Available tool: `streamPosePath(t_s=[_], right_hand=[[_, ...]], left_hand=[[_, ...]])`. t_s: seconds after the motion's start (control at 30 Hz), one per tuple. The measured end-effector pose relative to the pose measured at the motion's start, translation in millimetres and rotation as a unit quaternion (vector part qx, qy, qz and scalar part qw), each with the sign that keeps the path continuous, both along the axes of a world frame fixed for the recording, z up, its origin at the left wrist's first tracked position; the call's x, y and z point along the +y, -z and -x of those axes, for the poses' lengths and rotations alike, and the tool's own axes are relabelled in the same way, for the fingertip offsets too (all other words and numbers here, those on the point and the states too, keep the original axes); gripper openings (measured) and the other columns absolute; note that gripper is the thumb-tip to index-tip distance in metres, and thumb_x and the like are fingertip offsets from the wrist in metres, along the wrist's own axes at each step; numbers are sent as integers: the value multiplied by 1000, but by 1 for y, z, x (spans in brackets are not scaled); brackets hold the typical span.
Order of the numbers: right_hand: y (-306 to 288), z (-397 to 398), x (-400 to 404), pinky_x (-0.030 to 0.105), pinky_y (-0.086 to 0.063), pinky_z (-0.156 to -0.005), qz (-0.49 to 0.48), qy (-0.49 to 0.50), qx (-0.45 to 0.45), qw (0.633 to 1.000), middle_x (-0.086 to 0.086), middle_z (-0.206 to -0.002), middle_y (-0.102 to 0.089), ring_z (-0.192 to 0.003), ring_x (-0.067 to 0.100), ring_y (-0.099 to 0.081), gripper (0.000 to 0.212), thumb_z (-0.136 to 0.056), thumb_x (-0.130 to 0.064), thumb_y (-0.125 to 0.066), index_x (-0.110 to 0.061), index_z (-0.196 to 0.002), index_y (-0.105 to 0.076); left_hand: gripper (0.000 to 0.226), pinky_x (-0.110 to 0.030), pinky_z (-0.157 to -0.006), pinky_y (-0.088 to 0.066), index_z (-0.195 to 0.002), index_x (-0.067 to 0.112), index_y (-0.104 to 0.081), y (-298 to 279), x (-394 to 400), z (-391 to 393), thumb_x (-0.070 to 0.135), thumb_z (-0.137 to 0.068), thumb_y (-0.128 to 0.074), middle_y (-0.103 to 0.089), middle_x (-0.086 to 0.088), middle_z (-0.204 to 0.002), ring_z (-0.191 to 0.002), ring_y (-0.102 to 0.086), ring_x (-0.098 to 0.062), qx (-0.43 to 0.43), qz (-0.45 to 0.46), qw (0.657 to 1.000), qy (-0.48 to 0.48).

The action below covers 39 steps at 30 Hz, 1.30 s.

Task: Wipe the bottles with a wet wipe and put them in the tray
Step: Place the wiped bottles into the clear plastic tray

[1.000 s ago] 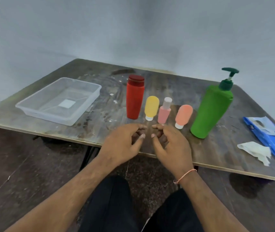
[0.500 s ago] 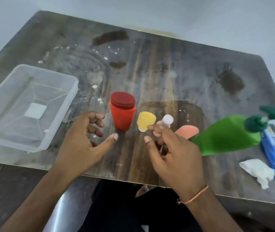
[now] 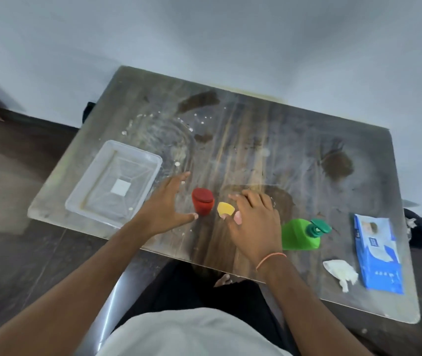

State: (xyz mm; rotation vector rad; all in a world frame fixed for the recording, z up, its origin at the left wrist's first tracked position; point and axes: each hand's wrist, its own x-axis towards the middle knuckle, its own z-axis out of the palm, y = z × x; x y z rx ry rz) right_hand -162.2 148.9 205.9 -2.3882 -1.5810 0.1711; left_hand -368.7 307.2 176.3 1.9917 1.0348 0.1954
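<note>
Head view now looks almost straight down at the desk [image 3: 256, 155], where a second ago it faced the row of bottles from the front, so each bottle shows mostly its cap. Both hands have moved out over the desk and parted. The left hand [image 3: 165, 204], fingers spread and holding nothing, flanks the red bottle [image 3: 202, 203]. The right hand [image 3: 255, 222], loosely curled and also without a grip, covers the small pink bottles, one pink bottle [image 3: 237, 217] peeking at its thumb, with the yellow bottle [image 3: 225, 209] just left of it. Judging by this, wiping has not begun: the used-looking wipe [image 3: 341, 271] lies untouched near the blue wipe pack [image 3: 376, 253] at right, beyond the green pump bottle [image 3: 299, 235]. At left the tray [image 3: 76, 201] holds no bottles. Print on the pack is too blurred to read.
</note>
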Motion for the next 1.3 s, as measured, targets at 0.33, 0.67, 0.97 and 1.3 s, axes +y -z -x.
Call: streamPosePath(t_s=[0.33,0.67,0.97,1.3], right_hand=[[15,-15,53,49,-40,-105,227,-13,20,974,-15,-139,-59,-139,22,-45,44,-95,-54,-63,-41,-137,-60],[29,-10,70,42,-47,-94,262,6,-16,965,-12,-113,-74,-117,24,-63,24,-91,-41,-66,-38,-113,-73],[17,-12,103,40,-59,-76,32,-30,76,996,-6,-108,-75,-92,26,-73,23,-87,-27,-71,-24,-109,-78],[1,55,180,26,-56,-86,-18,-201,274,940,-23,-122,-61,-105,3,-65,31,-98,-18,-74,-34,-124,-77]], left_hand=[[61,-40,-110,-50,-146,44,-53,-5,25,-27,50,-89,-74,-63,14,-141,-128,-60,-13,65,-46,989,128],[41,-34,-92,-54,-127,35,-65,0,55,-20,53,-90,-68,-71,11,-118,-105,-67,-15,19,-16,992,126],[37,-27,-84,-61,-117,30,-77,-50,92,35,38,-83,-89,-72,16,-106,-90,-71,-5,-72,-13,992,-104],[38,-16,-79,-59,-116,28,-81,-94,114,158,34,-80,-91,-73,19,-106,-80,-71,3,-2,-100,945,-310]])
